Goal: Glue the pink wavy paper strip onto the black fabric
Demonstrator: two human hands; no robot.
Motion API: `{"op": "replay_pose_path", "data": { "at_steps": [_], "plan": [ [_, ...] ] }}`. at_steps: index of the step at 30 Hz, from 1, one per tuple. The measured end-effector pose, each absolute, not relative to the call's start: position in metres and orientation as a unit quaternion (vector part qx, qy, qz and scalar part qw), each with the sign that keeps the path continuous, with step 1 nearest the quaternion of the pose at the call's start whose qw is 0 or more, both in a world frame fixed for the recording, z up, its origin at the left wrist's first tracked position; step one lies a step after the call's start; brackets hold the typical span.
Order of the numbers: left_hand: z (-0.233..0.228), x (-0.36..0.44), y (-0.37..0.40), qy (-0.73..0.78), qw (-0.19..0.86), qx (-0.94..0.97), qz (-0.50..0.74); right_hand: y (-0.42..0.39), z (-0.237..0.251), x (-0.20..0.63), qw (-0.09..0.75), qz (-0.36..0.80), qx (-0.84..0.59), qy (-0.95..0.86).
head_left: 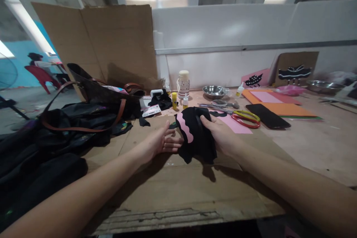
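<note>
My right hand [223, 131] grips a piece of black cloth [198, 139] at its upper right, with the thumb on top. A wavy-edged pink paper strip [185, 128] lies along the cloth's left side. To the left, my left hand [164, 140] is open, its thumb raised and its fingers stretched toward the cloth edge. Whether the fingertips touch the cloth I cannot tell. Just behind are scissors [245, 118] with yellow and red handles and a sheet of pink paper [237, 125]. Cardboard [156, 189] covers the table under both hands.
A dark phone [267, 116] lies by orange sheets [295, 109] on the right. Behind the cloth stand a glue stick [174, 101], a bottle [183, 84] and a metal bowl [214, 91]. A handbag [106, 98] and dark fabric [41, 178] fill the left side.
</note>
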State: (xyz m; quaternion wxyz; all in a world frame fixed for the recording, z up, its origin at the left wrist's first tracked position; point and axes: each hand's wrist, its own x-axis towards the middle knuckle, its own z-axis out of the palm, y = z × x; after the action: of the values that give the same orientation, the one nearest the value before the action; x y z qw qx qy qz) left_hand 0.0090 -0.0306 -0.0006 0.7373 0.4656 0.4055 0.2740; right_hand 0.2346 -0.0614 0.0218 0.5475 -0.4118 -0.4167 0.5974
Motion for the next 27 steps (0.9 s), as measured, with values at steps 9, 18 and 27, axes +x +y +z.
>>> {"op": "replay_pose_path", "data": {
  "at_steps": [9,18,27],
  "plan": [
    [-0.018,0.017,-0.038,0.316,0.706,0.562,0.292,-0.065,0.022,0.234,0.514,0.613,-0.408,-0.440],
    [-0.005,0.019,-0.052,0.371,0.674,0.571,0.287,-0.065,0.017,0.237,0.497,0.529,-0.433,-0.535],
    [0.027,0.038,-0.053,0.441,0.679,0.519,0.276,-0.056,0.023,0.246,0.469,0.423,-0.449,-0.632]
  ]
}}
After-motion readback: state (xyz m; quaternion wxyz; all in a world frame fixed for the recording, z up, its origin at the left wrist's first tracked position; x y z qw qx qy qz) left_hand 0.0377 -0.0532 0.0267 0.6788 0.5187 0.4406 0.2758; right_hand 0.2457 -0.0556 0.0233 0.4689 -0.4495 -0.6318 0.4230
